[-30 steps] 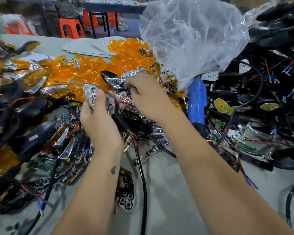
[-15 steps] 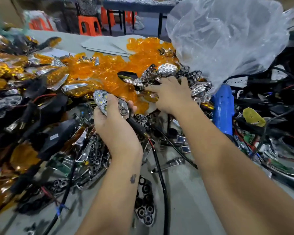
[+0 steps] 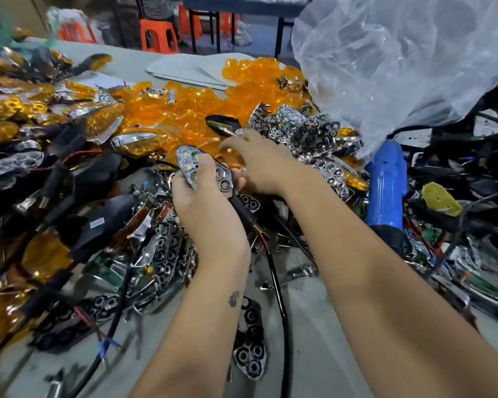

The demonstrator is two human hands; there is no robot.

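My left hand (image 3: 206,205) is curled round the chrome LED unit (image 3: 189,159), held just above the heap. My right hand (image 3: 260,165) reaches among the orange lenses (image 3: 184,110) — whether it has pinched one I cannot tell. The unit's hanging cable (image 3: 285,354) could snag loose parts — dragging them along.

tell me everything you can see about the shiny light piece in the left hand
The light unit is a pointed, chrome-looking reflector plate of hexagonal cells, a few near the tip showing yellowish LEDs. A black stem runs from its lower end into a black cable trailing down over the table. The left hand grips it face up above the parts pile, thumb across its middle.
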